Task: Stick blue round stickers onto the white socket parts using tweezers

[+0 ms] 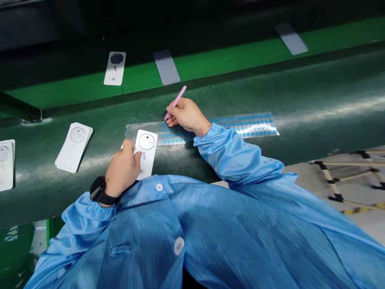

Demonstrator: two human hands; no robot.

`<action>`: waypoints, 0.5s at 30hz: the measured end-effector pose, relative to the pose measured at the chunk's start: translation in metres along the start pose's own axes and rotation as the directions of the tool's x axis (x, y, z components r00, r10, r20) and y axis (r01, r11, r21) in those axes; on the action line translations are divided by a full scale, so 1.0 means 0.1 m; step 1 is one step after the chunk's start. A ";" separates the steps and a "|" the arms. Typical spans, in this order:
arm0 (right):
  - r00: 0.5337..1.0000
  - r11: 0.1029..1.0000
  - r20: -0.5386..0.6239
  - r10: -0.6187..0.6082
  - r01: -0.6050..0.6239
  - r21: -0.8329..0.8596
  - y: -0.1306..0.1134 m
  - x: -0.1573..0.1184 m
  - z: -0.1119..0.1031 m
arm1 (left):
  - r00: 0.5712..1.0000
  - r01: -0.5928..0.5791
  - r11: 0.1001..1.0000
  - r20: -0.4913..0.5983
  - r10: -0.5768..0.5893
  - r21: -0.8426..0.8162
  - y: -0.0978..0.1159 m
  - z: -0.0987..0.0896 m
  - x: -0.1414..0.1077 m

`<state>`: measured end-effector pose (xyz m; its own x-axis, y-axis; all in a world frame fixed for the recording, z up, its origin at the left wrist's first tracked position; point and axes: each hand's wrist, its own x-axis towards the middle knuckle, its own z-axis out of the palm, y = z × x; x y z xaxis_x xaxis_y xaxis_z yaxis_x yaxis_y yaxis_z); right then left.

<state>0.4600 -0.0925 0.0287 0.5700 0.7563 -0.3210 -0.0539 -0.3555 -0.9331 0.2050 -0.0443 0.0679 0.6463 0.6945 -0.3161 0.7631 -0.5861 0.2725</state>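
Note:
My right hand is closed around pink tweezers, whose tips point down at the clear sheet with rows of blue dot stickers. Part of the sheet is hidden under that hand and sleeve. My left hand, with a dark watch on the wrist, grips the left edge of a white phone back cover. Its thumb lies on the cover's face, and the other fingers are curled and partly hidden. The cover has a round camera area at its top and overlaps the sheet's lower left part.
A fanned stack of white covers lies to the left, another at the left edge. On the bright green strip beyond lie a white cover and two greyish panels. A pipe frame stands right on the floor.

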 end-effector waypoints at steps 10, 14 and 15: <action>1.000 1.000 -0.026 -0.008 0.009 0.005 0.07 0.01 0.00 | 0.762 -0.623 0.580 -0.241 0.601 -0.524 0.28 -0.48 -0.71; 0.999 0.996 -0.041 0.033 -0.029 0.087 -0.01 -0.05 -0.02 | 0.818 -0.535 0.615 -0.173 0.549 -0.579 0.32 -0.77 -1.20; 0.999 0.993 -0.035 0.036 -0.032 0.114 -0.04 -0.06 -0.03 | 0.804 -0.564 0.651 -0.160 0.572 -0.507 0.24 -0.81 -1.23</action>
<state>0.4590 -0.0976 0.0346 0.5960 0.7234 -0.3485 -0.1647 -0.3147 -0.9348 0.1435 -0.1104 0.1867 0.9559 0.2898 0.0470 0.1303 -0.5622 0.8167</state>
